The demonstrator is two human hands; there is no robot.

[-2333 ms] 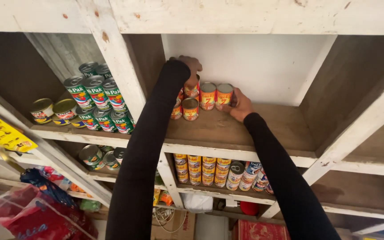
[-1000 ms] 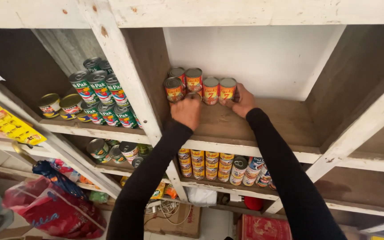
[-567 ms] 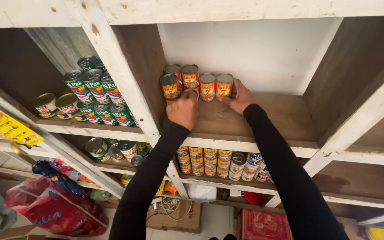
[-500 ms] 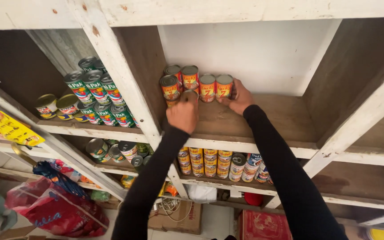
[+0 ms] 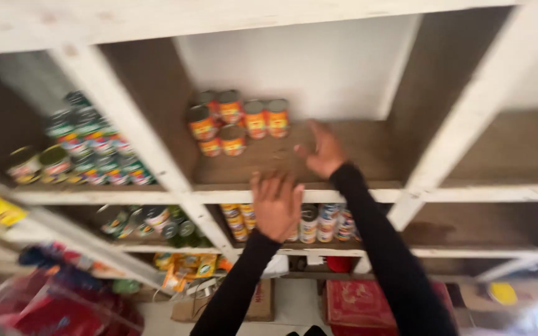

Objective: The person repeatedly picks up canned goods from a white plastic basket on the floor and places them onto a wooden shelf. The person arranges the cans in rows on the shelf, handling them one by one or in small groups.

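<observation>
Hands [image 5: 300, 180] empty, below orange cans [image 5: 238, 121]

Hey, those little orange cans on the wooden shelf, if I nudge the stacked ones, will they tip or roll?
The orange cans look rigid, probably metal, so they should not dent under a light push. Some sit stacked on others, so a nudge could topple the upper ones. On their sides, the round bodies would likely roll along the wooden shelf. Both hands are off them.

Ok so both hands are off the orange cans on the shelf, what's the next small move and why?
Probably lower both hands and fetch more cans. The left hand and right hand are open and empty, apart from the orange cans, which stand grouped at the back left of the wooden shelf, with bare board beside them.
</observation>
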